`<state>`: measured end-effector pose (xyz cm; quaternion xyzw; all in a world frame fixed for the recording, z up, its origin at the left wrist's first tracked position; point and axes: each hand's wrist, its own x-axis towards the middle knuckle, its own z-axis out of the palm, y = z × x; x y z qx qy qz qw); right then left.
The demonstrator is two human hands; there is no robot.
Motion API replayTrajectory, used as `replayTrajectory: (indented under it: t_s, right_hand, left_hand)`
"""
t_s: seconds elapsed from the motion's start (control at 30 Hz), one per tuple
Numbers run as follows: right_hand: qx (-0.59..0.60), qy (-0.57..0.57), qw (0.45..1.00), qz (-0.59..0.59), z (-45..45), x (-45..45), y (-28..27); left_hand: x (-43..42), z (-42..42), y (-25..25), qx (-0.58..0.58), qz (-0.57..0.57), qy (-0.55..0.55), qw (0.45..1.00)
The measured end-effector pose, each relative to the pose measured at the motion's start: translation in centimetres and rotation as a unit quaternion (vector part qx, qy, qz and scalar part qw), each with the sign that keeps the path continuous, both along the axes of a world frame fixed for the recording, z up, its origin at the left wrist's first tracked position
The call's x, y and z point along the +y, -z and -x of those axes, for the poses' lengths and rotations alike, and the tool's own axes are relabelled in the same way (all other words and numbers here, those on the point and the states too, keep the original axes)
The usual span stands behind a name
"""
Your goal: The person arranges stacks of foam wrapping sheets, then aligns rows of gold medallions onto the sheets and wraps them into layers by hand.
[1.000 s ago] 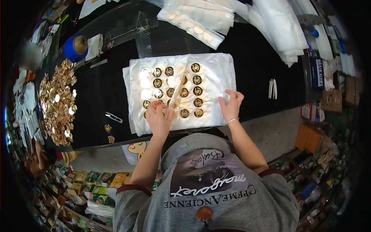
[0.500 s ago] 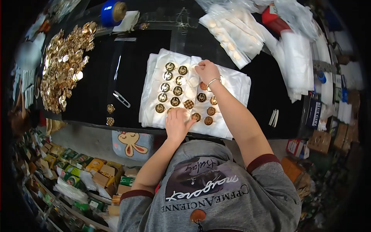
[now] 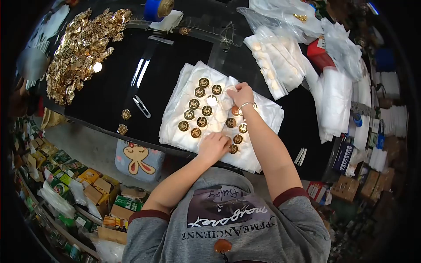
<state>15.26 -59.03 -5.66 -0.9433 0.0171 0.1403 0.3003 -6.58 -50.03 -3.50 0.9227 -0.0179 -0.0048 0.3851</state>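
Observation:
A stack of white plastic sheets [image 3: 175, 127] lies on the black table, with two columns of round gold-and-black buttons [image 3: 194, 104] on its left half. Toward the right are more buttons, some copper-coloured [image 3: 237, 139]. My left hand [image 3: 214, 147] rests on the sheets' near part, its fingers bent and close together beside a button [image 3: 233, 149]; whatever lies under the fingertips is hidden. Farther up, my right hand [image 3: 242, 94] has thumb and fingers pinched at the top of a column of pale round spots [image 3: 226, 104]. What it pinches is too small to make out.
Thread snips [image 3: 141, 107] and two loose buttons [image 3: 126, 115] lie left of the sheets. A gold pile of metal pieces [image 3: 81, 52] covers the far left. Blue tape [image 3: 153, 9], bagged white discs [image 3: 274, 65] and a plastic roll [image 3: 335, 101] sit farther back and right.
The view has turned and shifted slightly. My left hand has moved right along the near part of the sheets, and a checkered button there is out of sight. My right hand stays pinched.

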Motion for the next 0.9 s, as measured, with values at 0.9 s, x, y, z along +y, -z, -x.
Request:
replayTrajectory:
  t_s: [0.9]
  right_hand:
    - [0.127, -0.034, 0.989, 0.064, -2.4, 4.4, -0.6]
  left_hand:
    - [6.9, 3.7, 1.0, 0.019, -0.104, -0.145, 0.984]
